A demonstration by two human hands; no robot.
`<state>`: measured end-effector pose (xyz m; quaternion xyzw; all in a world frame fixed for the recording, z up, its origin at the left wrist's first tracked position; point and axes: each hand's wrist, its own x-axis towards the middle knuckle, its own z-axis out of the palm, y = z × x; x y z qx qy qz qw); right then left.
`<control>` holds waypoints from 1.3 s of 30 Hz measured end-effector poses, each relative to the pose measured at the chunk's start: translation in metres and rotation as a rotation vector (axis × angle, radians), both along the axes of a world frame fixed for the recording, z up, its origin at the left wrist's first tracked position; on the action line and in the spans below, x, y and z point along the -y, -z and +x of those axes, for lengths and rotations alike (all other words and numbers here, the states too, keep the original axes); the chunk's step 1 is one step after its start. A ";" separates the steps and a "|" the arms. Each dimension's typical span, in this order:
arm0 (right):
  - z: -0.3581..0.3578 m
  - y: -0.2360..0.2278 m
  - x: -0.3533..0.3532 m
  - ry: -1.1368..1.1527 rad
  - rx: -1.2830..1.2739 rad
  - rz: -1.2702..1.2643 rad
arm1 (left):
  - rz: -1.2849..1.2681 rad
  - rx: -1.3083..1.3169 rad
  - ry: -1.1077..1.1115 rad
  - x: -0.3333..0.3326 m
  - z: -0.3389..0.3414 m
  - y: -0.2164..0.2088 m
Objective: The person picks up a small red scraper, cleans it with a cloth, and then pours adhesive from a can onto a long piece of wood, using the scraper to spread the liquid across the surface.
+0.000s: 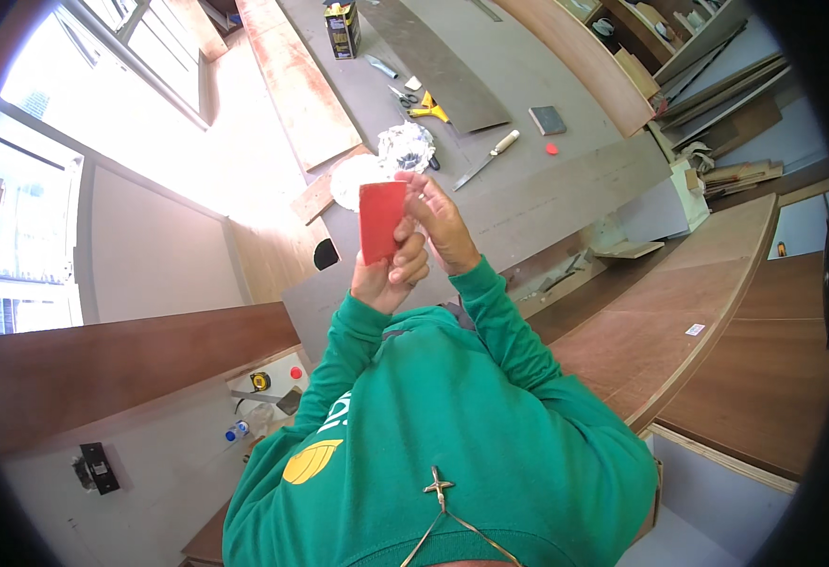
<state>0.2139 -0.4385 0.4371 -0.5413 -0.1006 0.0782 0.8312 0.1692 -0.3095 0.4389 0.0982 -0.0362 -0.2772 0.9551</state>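
My left hand point(389, 279) is closed round the lower part of a flat red rectangular piece point(379, 222), held upright above the bench edge. It looks like a thin sheet or pad; I cannot tell its material. My right hand point(444, 225) is beside it, with bent fingers meeting at its upper right edge. Just beyond the hands lie a crumpled whitish wad point(407, 146) and a pale round thing point(350, 180), partly washed out by glare. To the right of the wad rests a long-bladed knife point(488, 159) with a light wooden handle.
On the grey bench point(565, 194) are a yellow tool point(429, 109), scissors point(402, 96), a black-and-yellow tin point(342, 30), a dark square block point(546, 120) and a small red disc point(552, 148). A plank point(296, 85) lies along the left. Lower left is a tape measure point(260, 381).
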 end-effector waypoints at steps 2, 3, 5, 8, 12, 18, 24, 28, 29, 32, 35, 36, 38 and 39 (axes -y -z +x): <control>-0.006 -0.008 0.004 -0.107 -0.100 0.101 | -0.046 0.023 0.080 0.001 -0.002 0.007; -0.006 -0.006 0.005 -0.101 -0.127 0.121 | -0.048 0.048 0.100 0.001 -0.002 0.012; -0.008 -0.005 0.007 -0.095 -0.156 0.142 | 0.228 0.097 0.038 0.003 -0.002 0.019; -0.009 -0.014 0.007 0.037 -0.203 0.179 | 0.519 0.070 -0.085 0.006 -0.006 0.019; -0.001 0.003 0.013 0.189 -0.005 0.075 | 0.511 0.033 -0.257 -0.002 -0.007 0.003; 0.000 0.015 0.017 0.298 0.001 0.005 | 0.938 0.189 -0.449 -0.005 -0.002 0.035; 0.010 0.017 0.058 0.550 -0.016 -0.021 | 0.935 0.042 -0.516 -0.017 -0.007 0.049; 0.008 0.032 0.071 0.558 -0.052 -0.048 | 0.950 0.034 -0.486 -0.031 -0.009 0.058; 0.007 0.038 0.072 0.540 -0.049 -0.020 | 0.975 0.022 -0.472 -0.035 -0.011 0.061; 0.005 0.048 0.073 0.504 -0.053 0.020 | 1.000 0.002 -0.451 -0.039 -0.016 0.069; 0.006 0.049 0.075 0.479 -0.080 0.059 | 0.995 -0.006 -0.443 -0.040 -0.019 0.075; 0.007 0.049 0.075 0.472 -0.100 0.086 | 0.992 -0.008 -0.441 -0.040 -0.019 0.077; 0.009 0.048 0.077 0.449 -0.098 0.049 | 0.991 -0.021 -0.449 -0.040 -0.021 0.078; 0.009 0.046 0.077 0.426 -0.095 0.012 | 0.989 -0.033 -0.456 -0.040 -0.022 0.078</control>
